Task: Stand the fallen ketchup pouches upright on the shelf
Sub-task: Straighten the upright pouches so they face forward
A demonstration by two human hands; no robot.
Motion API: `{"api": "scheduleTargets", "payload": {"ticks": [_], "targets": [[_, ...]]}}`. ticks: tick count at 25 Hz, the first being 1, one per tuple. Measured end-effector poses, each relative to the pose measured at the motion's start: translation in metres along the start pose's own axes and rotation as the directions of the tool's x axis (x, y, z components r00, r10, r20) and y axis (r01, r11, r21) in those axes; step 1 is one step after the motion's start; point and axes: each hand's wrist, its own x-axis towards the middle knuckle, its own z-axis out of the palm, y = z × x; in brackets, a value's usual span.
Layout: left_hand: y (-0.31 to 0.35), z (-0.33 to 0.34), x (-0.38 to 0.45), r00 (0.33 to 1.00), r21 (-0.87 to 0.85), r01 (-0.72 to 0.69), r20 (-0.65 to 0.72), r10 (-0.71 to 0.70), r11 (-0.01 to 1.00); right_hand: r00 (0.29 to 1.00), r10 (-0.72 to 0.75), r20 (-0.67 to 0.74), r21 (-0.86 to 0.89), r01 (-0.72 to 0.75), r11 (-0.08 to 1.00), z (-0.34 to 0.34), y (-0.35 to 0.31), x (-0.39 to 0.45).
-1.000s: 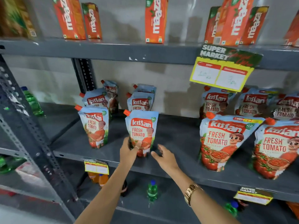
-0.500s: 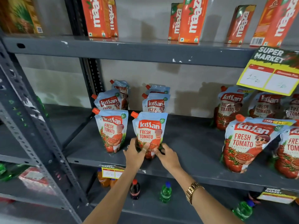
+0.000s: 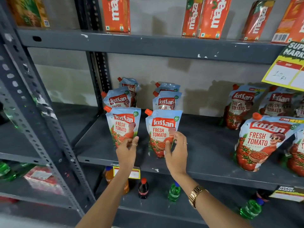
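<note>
Blue and red Kissan ketchup pouches stand upright in two short rows on the grey middle shelf (image 3: 205, 155). The front pouch of the right row (image 3: 162, 129) has my right hand (image 3: 176, 150) on its lower right edge, thumb on the front and fingers around the side. My left hand (image 3: 126, 150) hovers with fingers apart in front of the lower part of the left front pouch (image 3: 123, 125); I cannot tell if it touches. Behind them stand further pouches (image 3: 166, 101). Bigger pouches (image 3: 261, 142) lean at the right.
Orange Maaza juice cartons (image 3: 210, 15) line the upper shelf. A yellow price sign (image 3: 286, 73) hangs at the right. Small soda bottles (image 3: 143, 188) stand on the lower shelf. A perforated steel post (image 3: 37, 129) rises at the left.
Both hands were at the base of the right front pouch. My left hand has come off it and moved left, and my right hand has slid up its right edge. The view shifted right.
</note>
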Motion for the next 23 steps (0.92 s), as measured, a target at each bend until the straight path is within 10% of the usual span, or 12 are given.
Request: {"api": "scheduleTargets", "payload": {"ticks": [7, 13, 23], "targets": [[-0.011, -0.039, 0.030, 0.970, 0.059, 0.015, -0.243, 0.000, 0.998, 0.965, -0.086, 0.249, 0.072, 0.070, 0.995, 0.048, -0.022, -0.011], [-0.022, -0.054, 0.048, 0.999, 0.016, 0.028, 0.036, -0.028, 0.999, 0.781, 0.284, 0.556, -0.047, -0.312, 0.949, 0.093, -0.027, -0.002], [-0.026, -0.081, 0.074, 0.998, 0.047, 0.012, 0.061, -0.015, 0.999, 0.785, 0.301, 0.541, -0.065, -0.317, 0.946, 0.135, -0.045, -0.002]]}}
